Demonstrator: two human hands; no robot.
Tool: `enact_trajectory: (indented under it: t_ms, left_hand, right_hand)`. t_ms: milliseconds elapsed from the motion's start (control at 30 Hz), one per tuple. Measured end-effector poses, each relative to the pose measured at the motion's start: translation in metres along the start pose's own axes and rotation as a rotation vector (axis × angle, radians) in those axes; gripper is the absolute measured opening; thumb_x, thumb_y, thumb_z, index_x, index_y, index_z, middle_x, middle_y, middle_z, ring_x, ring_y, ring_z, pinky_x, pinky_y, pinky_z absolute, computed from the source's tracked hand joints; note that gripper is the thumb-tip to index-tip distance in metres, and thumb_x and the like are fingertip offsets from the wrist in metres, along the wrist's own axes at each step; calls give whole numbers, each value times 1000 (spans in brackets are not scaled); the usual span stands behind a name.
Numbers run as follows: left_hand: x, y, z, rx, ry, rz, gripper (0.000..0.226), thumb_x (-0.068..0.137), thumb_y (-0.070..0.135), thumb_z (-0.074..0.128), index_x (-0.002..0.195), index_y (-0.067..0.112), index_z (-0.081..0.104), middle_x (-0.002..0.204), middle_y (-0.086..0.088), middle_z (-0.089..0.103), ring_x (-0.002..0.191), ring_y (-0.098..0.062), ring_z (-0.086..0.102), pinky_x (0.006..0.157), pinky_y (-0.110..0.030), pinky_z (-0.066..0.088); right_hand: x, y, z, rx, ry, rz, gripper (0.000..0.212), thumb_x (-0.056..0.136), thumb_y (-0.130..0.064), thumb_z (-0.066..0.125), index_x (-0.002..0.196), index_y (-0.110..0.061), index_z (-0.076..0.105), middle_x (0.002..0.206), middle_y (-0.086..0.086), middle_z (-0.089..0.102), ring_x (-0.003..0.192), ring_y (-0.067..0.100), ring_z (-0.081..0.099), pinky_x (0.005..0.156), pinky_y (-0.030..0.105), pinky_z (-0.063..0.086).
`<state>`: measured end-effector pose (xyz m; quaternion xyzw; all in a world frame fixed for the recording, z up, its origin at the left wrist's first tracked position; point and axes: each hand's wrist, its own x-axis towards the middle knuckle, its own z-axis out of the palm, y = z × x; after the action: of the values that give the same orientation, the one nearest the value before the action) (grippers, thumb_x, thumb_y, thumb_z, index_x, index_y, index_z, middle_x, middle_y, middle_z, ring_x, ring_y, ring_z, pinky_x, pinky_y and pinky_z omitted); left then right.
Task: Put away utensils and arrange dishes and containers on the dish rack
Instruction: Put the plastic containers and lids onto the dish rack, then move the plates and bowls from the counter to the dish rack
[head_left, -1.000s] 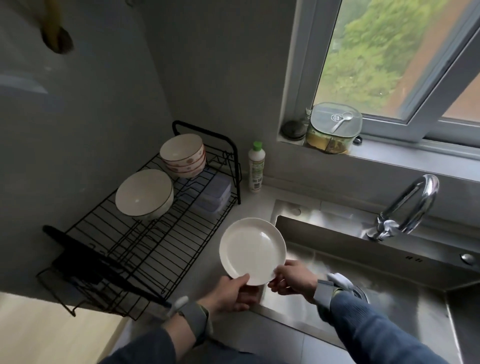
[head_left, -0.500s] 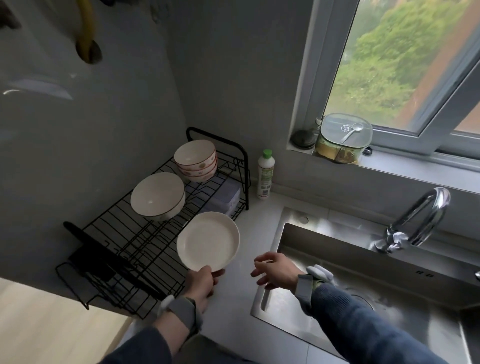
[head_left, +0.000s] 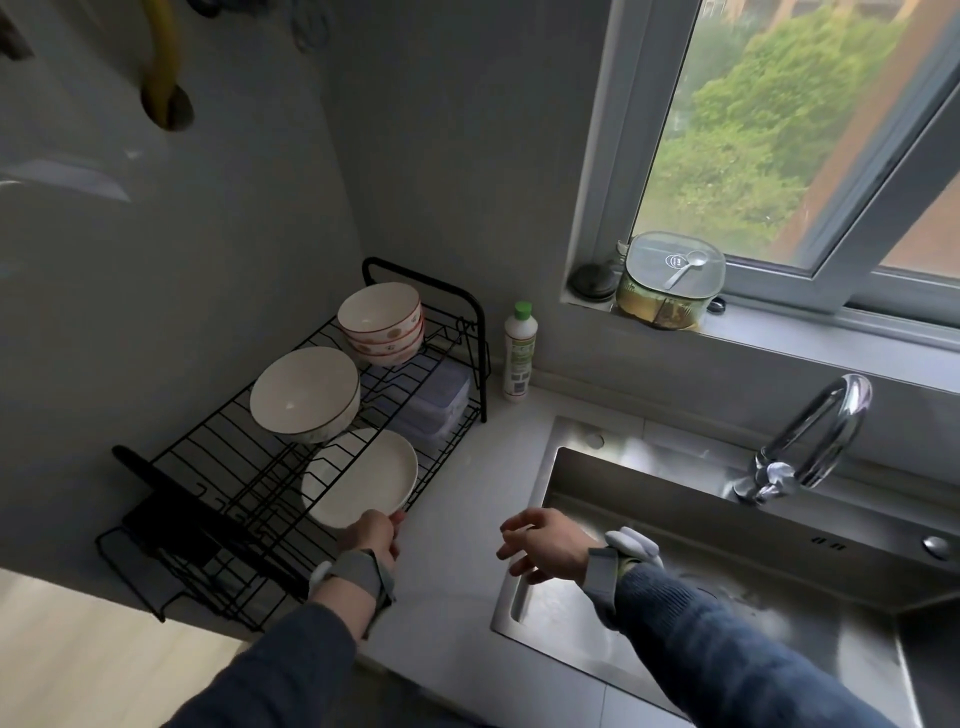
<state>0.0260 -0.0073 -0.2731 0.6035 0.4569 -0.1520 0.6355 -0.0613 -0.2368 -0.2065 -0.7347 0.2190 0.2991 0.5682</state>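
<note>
Left hand (head_left: 371, 535) grips one white plate (head_left: 359, 478) by its near rim, over the black wire dish rack (head_left: 218, 499). Right hand (head_left: 545, 540) hangs unclenched, holding nothing. Rack carries one large bowl (head_left: 305, 391) and one stack of patterned bowls (head_left: 382, 325); grey countertop (head_left: 452, 545), steel sink (head_left: 675, 519), window.

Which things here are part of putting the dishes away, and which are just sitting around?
Part of the job:
- white plate, held by the left hand
- black dish rack
- big white bowl
- stacked patterned bowls
- clear plastic container on the lower shelf

Just sitting around:
- bottle with green cap
- lidded jar on the windowsill
- tap
- sink
</note>
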Motion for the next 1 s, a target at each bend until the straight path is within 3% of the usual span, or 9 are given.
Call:
enact_trajectory:
  t_ms: [200,400,567,800,1000]
  left_hand:
    - [4,7,4,-2,12,-65,29,99,4,27,86,7,53,86,-8,65,49,-11,29,35,-10,22]
    - [7,6,4,-51,-8,-81,31,100,5,31,81,6,56,78,-6,64,51,-12,37,31,-9,27]
    - [7,5,-2,-45,-38,-79,32,101,5,33,82,5,59,80,-8,64,59,-15,52,31,-14,40]
    - [-13,5,-2,-3,-46,-23,25,99,14,42,108,3,63,81,-9,62,62,-18,59,45,-24,45]
    - [-65,-1,10,65,-159,91,13,97,11,52,105,6,60,92,-10,57,77,-19,55,58,-30,46]
  right_hand:
    - [0,5,1,3,5,-7,24,98,-20,57,120,-11,62,98,5,78,67,16,71,60,28,56]
    - [-1,7,-2,3,7,-2,22,98,-21,57,119,-13,62,96,2,78,68,14,72,61,28,57]
    - [-1,10,-2,6,7,1,22,98,-20,57,118,-13,62,97,2,78,70,14,72,61,28,57]
    - [2,17,0,29,8,11,21,98,-20,58,117,-13,62,97,4,78,69,16,72,59,27,56]
    - [-8,38,-10,58,71,46,12,96,-17,58,107,-16,62,88,2,76,71,20,69,60,27,55]
